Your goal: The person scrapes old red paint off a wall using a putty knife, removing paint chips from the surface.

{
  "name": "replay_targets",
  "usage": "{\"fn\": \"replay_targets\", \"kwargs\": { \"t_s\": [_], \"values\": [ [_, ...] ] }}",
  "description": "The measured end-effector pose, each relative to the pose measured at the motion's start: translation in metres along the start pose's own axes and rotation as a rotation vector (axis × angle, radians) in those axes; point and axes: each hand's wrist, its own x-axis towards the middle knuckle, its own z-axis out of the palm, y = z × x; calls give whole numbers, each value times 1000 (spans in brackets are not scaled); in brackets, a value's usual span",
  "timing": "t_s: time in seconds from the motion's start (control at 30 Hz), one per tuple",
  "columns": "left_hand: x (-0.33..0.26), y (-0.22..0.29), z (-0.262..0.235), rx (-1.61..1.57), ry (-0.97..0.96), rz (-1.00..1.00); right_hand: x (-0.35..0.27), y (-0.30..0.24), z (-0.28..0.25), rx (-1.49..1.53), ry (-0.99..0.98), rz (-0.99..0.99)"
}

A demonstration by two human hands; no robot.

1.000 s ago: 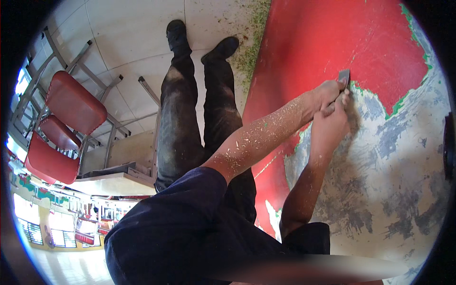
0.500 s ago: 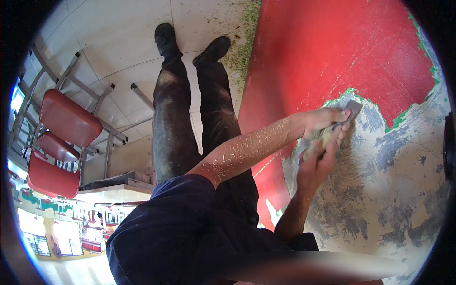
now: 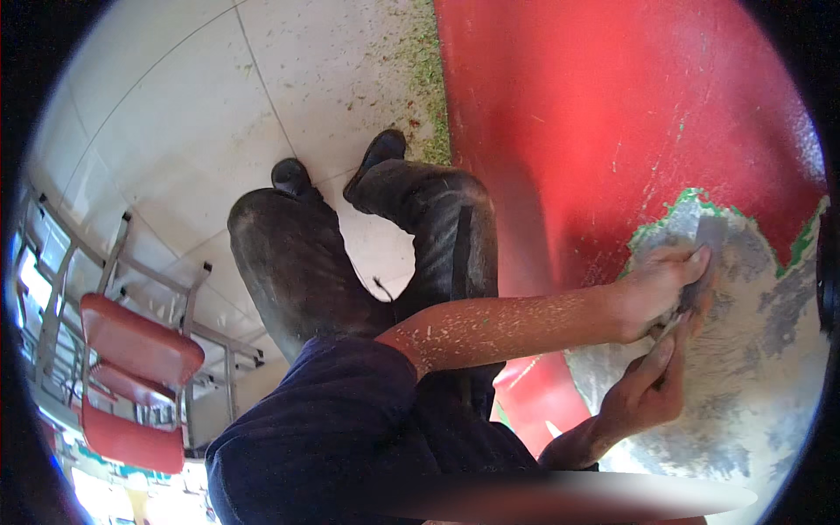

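Both my hands are closed on a scraper [image 3: 711, 234] with a flat grey blade. My left hand [image 3: 658, 289] wraps the scraper near its blade, the thumb lying along the metal. Just below it my right hand [image 3: 649, 385] grips the tool's lower end, and the fingers hide most of the handle. The blade rests at or very near the bare grey-white patch [image 3: 726, 376] of wall, close under the ragged edge of the red paint [image 3: 560, 114]. A green layer [image 3: 691, 194] shows along that edge. Pale flakes cling to my left forearm.
Green paint crumbs [image 3: 426, 79] lie on the pale tiled floor [image 3: 184, 105] along the foot of the wall. Chairs with red seats [image 3: 140, 337] and metal legs are piled at the left. My bent legs and dark shoes are between them and the wall.
My knees have bent and my body has sunk lower. Both hands, still on the scraper, appear further right and lower in view. The chairs have shifted lower in the picture.
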Motion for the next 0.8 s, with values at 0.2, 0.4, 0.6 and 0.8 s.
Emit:
{"fn": "replay_targets", "kwargs": {
  "t_s": [0.2, 0.4, 0.6, 0.8],
  "values": [
    [5, 13, -17, 241, -88, -55, -11, -10, 38, -123, 288, 24],
    [19, 30, -19, 317, -97, 15, 2, -17, 63, -307, 441, -130],
    [19, 26, -24, 215, -111, -57, 9, -27, 77, -391, 552, -30],
    [18, 5, -24, 364, -52, 58, 4, -22, 65, -364, 448, 91]
  ]
}}
